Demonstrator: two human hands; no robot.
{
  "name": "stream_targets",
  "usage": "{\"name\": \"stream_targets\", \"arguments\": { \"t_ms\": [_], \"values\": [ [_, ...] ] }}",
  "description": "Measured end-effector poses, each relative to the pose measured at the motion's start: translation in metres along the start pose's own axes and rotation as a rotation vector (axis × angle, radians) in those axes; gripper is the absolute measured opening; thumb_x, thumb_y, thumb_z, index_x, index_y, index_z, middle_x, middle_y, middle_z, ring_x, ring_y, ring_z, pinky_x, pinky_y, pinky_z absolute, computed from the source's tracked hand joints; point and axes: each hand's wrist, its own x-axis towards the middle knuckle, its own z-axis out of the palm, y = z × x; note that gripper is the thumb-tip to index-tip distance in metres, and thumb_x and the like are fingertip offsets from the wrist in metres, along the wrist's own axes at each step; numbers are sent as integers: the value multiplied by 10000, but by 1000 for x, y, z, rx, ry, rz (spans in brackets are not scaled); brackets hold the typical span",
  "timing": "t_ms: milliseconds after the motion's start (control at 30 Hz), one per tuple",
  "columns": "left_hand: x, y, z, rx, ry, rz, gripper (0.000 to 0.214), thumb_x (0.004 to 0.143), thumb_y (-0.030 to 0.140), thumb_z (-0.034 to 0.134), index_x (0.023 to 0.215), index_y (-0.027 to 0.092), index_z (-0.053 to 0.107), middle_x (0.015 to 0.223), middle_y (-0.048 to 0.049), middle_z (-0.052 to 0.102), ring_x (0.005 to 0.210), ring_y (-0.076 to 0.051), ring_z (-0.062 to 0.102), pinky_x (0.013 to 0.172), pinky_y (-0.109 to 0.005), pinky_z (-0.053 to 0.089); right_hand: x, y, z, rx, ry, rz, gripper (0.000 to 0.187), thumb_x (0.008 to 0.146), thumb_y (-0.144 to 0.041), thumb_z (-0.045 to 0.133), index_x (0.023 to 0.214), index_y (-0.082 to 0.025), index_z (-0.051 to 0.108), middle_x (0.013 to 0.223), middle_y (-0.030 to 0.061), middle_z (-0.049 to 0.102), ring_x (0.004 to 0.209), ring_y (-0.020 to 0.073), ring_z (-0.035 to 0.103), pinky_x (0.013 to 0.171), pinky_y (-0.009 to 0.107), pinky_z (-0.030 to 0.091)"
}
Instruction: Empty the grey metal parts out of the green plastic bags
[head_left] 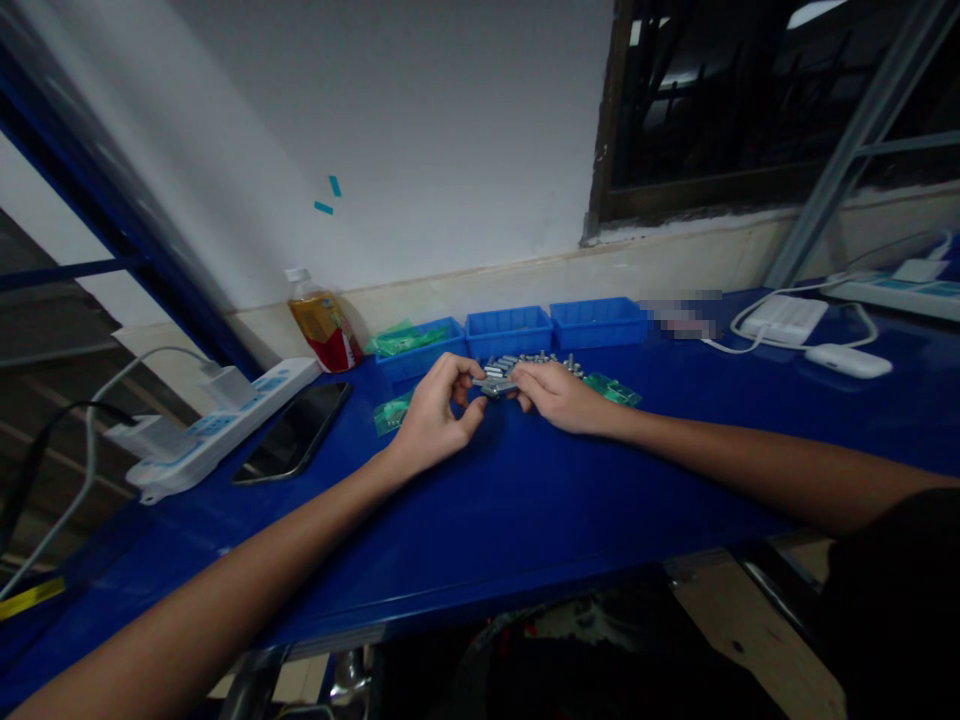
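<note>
My right hand [555, 395] is closed in a pinch on a small silvery metal fastener [496, 387], its exact kind too small to make out. Facing it, my left hand [439, 410] curves with thumb and forefinger apart, the fingertips close to the left end of that piece. I cannot tell whether they touch it. Just behind my hands lies a loose pile of metal fasteners [536, 359], partly hidden by my fingers. A small green-tinted plastic bag [391, 412] lies beside my left hand, and another green bag [613, 389] lies beyond my right wrist.
Three blue bins stand along the wall: a left bin [424, 352] with green bags, a middle bin [508, 330] and a right bin [598, 322]. A drink bottle [324, 325], phone [294, 435] and power strip [225, 430] sit left. White chargers [784, 320] and cables lie right.
</note>
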Motion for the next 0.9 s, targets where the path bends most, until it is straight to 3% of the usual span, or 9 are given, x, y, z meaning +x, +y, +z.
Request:
{"name": "stream_targets", "arguments": {
  "t_ms": [233, 900],
  "values": [
    [-3, 11, 3, -235, 22, 5, 257, 687, 67, 517, 900, 183, 431, 766, 27, 397, 650, -84, 440, 582, -220, 378, -2, -2, 2, -10, -24, 5, 340, 937, -295, 333, 650, -176, 470, 579, -11, 509, 539, 105, 459, 585, 249, 336],
    [-6, 14, 3, -317, 27, 132, 274, 665, 8, 522, 780, 199, 364, 795, 14, 382, 675, -93, 420, 584, -243, 397, -5, -3, 3, -3, -89, -99, 351, 938, -335, 329, 657, -178, 468, 574, -13, 501, 569, 107, 469, 593, 250, 347]
  ]
}}
